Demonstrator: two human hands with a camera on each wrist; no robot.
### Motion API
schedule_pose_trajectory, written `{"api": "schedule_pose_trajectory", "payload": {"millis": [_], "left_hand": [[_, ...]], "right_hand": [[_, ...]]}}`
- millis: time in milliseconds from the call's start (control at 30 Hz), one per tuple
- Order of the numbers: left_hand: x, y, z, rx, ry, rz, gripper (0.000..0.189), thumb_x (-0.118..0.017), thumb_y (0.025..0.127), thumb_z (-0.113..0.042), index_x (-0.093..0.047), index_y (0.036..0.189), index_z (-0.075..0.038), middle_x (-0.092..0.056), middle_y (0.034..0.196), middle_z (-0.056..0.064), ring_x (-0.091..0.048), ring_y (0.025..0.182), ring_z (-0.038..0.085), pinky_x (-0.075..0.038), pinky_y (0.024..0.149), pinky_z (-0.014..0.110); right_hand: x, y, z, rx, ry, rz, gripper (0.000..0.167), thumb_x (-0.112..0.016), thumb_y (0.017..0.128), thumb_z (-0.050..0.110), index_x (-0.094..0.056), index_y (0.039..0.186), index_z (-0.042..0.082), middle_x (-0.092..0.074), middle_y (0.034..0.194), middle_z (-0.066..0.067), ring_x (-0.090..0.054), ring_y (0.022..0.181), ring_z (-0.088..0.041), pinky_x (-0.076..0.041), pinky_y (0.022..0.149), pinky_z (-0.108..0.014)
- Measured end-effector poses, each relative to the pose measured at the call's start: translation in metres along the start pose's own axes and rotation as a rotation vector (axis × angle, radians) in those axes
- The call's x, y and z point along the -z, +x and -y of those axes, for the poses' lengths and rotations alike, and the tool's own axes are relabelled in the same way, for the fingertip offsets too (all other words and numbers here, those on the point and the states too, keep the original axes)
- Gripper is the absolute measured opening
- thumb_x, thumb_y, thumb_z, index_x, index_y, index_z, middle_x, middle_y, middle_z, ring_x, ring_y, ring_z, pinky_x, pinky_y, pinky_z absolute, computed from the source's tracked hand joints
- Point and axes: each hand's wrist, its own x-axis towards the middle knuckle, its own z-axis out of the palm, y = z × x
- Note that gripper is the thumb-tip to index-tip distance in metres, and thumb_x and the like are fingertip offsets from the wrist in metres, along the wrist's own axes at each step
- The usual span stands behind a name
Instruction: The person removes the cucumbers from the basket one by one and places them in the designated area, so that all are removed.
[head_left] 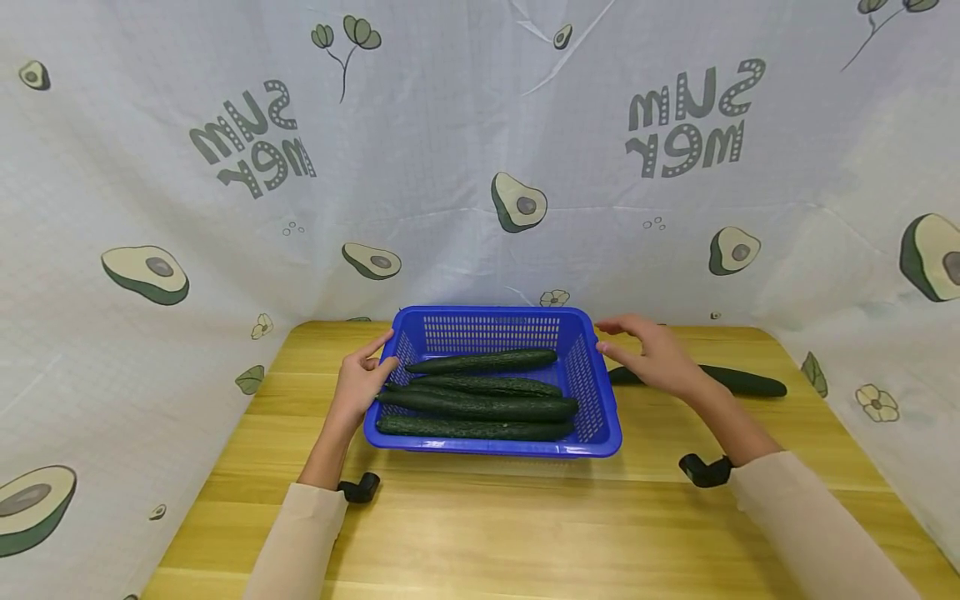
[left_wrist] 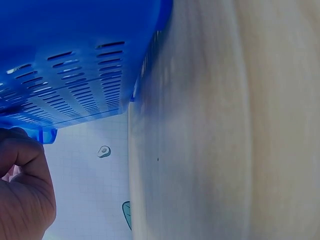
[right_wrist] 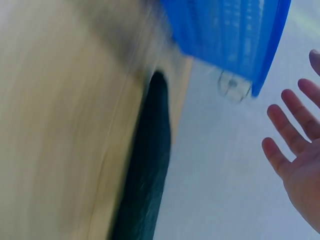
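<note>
A blue plastic basket (head_left: 487,447) with slotted walls holds several dark green cucumbers (head_left: 480,407) lying lengthwise. My left hand (head_left: 358,385) grips the basket's left rim, thumb on top; the left wrist view shows its curled fingers (left_wrist: 25,160) at the rim, though their tips are hidden. Beside the right rim is my right hand (head_left: 654,354), its fingers extended and spread in the right wrist view and apart from the blue wall (right_wrist: 230,40). One more cucumber (head_left: 742,382) lies on the table under the right forearm, outside the basket.
The wooden table (head_left: 487,533) carries the basket near its back edge. A white curtain (head_left: 450,150) printed with avocados hangs behind and at both sides. Each wrist wears a small black camera, such as the one on the right wrist (head_left: 705,471).
</note>
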Motion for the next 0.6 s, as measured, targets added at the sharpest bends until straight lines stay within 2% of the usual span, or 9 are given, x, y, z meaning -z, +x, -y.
{"api": "schedule_pose_trajectory", "payload": {"millis": [167, 433, 533, 600], "left_hand": [[0.0, 0.001, 0.001, -0.002, 0.005, 0.002, 0.056, -0.067, 0.098, -0.015, -0.054, 0.151, -0.027, -0.075, 0.09, 0.026, -0.057, 0.049, 0.01, -0.047, 0.045, 0.023], [0.001, 0.001, 0.0, 0.004, 0.015, -0.002, 0.055, -0.068, 0.098, -0.018, -0.055, 0.15, -0.029, -0.075, 0.095, 0.028, -0.064, 0.055, 0.012, -0.051, 0.048, 0.024], [0.0, 0.0, 0.0, 0.008, 0.013, -0.001, 0.055, -0.068, 0.098, -0.018, -0.055, 0.15, -0.029, -0.075, 0.091, 0.026, -0.065, 0.055, 0.013, -0.051, 0.048, 0.025], [0.0, 0.0, 0.0, 0.007, 0.014, 0.0, 0.055, -0.067, 0.098, -0.018, -0.054, 0.151, -0.029, -0.074, 0.079, 0.018, -0.062, 0.052, 0.011, -0.049, 0.047, 0.024]], "right_hand": [[-0.014, 0.004, 0.02, 0.036, 0.043, 0.032, 0.048, -0.063, 0.103, 0.033, -0.058, 0.142, 0.005, -0.06, 0.142, -0.02, -0.054, 0.133, -0.042, -0.042, 0.11, -0.067], [-0.037, 0.008, 0.05, 0.114, 0.082, 0.064, 0.047, -0.067, 0.101, 0.033, -0.06, 0.141, 0.012, -0.062, 0.138, -0.012, -0.059, 0.127, -0.034, -0.048, 0.107, -0.061], [-0.045, 0.008, 0.063, 0.12, 0.113, 0.099, 0.048, -0.068, 0.1, 0.035, -0.059, 0.142, 0.013, -0.06, 0.141, -0.011, -0.058, 0.127, -0.034, -0.049, 0.105, -0.06], [-0.049, 0.009, 0.07, 0.123, 0.128, 0.119, 0.05, -0.068, 0.1, 0.037, -0.058, 0.143, 0.014, -0.058, 0.143, -0.01, -0.057, 0.129, -0.034, -0.048, 0.106, -0.06]]}}
